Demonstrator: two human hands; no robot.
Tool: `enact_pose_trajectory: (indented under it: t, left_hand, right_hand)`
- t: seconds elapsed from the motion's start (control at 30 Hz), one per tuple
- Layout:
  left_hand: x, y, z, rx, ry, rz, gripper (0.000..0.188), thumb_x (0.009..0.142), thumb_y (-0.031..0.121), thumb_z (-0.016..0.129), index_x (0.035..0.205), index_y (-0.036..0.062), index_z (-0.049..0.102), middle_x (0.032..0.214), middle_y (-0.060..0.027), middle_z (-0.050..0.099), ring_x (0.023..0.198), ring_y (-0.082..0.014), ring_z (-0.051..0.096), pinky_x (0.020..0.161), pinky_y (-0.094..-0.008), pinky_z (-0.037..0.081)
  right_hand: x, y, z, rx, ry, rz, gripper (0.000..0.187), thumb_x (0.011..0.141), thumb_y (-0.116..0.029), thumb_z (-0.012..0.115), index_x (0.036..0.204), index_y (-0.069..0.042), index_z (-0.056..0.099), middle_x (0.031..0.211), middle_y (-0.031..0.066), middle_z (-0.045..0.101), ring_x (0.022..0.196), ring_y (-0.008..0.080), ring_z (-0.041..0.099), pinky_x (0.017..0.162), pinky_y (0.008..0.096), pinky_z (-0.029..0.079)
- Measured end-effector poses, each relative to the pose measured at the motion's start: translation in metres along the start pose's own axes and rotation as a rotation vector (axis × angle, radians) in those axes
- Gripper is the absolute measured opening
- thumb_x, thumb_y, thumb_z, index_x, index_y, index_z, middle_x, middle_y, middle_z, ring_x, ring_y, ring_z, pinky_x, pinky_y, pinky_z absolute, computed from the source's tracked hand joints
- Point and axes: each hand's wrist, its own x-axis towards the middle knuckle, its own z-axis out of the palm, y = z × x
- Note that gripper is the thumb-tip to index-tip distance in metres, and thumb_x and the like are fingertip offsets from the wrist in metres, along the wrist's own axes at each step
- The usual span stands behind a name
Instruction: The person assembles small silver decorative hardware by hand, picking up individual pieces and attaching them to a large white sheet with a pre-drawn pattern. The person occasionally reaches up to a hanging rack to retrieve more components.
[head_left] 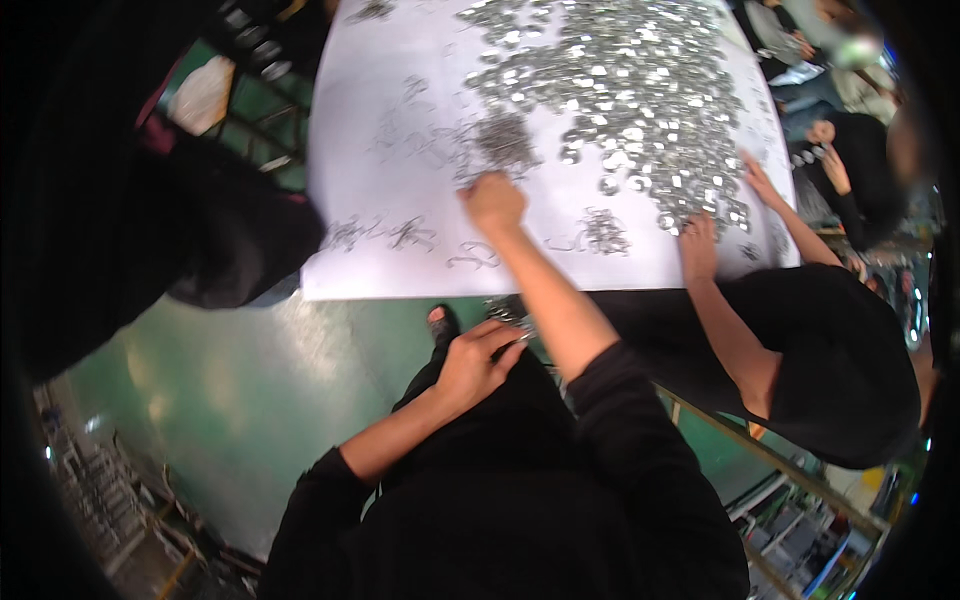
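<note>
My left hand [474,368] is held low in front of my lap, below the table's near edge. Its thumb and fingers pinch a small shiny metal piece, and more shiny metal [503,309] shows just beyond the fingertips. Over the white tabletop [370,275], my right hand [495,203] is closed, fingers curled down. It is at the near side of a heap of small dark wire pieces [504,140]; whatever is in its fingers is hidden. A smaller heap of wire pieces [606,231] lies to its right, with loose ones [408,233] scattered to its left.
A large spread of shiny round metal pieces [640,90] covers the table's far right part. A co-worker's hands [699,245] reach into its near edge from the right. Another person in dark clothes [220,230] is at the left. More people work at the far right.
</note>
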Motion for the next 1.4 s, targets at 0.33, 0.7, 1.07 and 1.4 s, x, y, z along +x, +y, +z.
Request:
enact_pose_trajectory:
  t: [0.33,0.7,1.07,1.4]
  left_hand:
    - [-0.003,-0.003,0.002,-0.074,-0.035,-0.166,0.013,0.075,-0.002,0.067,0.088,-0.0024,0.066,0.084,-0.0141,0.066,0.076,-0.0271,0.065,0.072,-0.0324,0.050]
    - [0.004,0.002,-0.006,-0.109,-0.124,-0.098,0.014,0.077,-0.002,0.066,0.092,-0.0012,0.065,0.085,-0.0132,0.065,0.068,-0.0209,0.065,0.060,-0.0276,0.050]
    - [0.018,0.014,-0.003,-0.165,-0.207,-0.013,0.014,0.081,0.002,0.066,0.094,-0.0022,0.065,0.086,-0.0120,0.067,0.072,-0.0176,0.066,0.062,-0.0271,0.054]
    - [0.025,0.018,0.008,-0.182,-0.218,-0.086,0.016,0.081,0.003,0.067,0.096,-0.0016,0.065,0.085,-0.0105,0.068,0.074,-0.0163,0.067,0.060,-0.0255,0.053]
  right_hand:
    - [-0.009,0.028,0.030,0.404,0.252,-0.283,0.008,0.082,-0.005,0.056,0.088,0.000,0.057,0.074,0.0137,0.062,0.065,0.0270,0.063,0.061,0.0393,0.051]
    - [-0.148,0.099,-0.071,1.280,-0.058,0.098,0.011,0.088,-0.012,0.061,0.088,-0.001,0.058,0.072,0.0025,0.058,0.061,0.0090,0.057,0.047,0.0230,0.043]
    - [-0.246,0.087,-0.068,1.457,0.249,0.136,0.002,0.084,-0.005,0.064,0.084,-0.003,0.063,0.093,0.0002,0.051,0.082,0.0090,0.049,0.076,0.0224,0.039]
    - [-0.234,0.089,-0.050,1.354,0.465,0.200,0.004,0.083,-0.008,0.066,0.082,-0.004,0.064,0.097,0.0020,0.050,0.084,0.0105,0.047,0.072,0.0246,0.038]
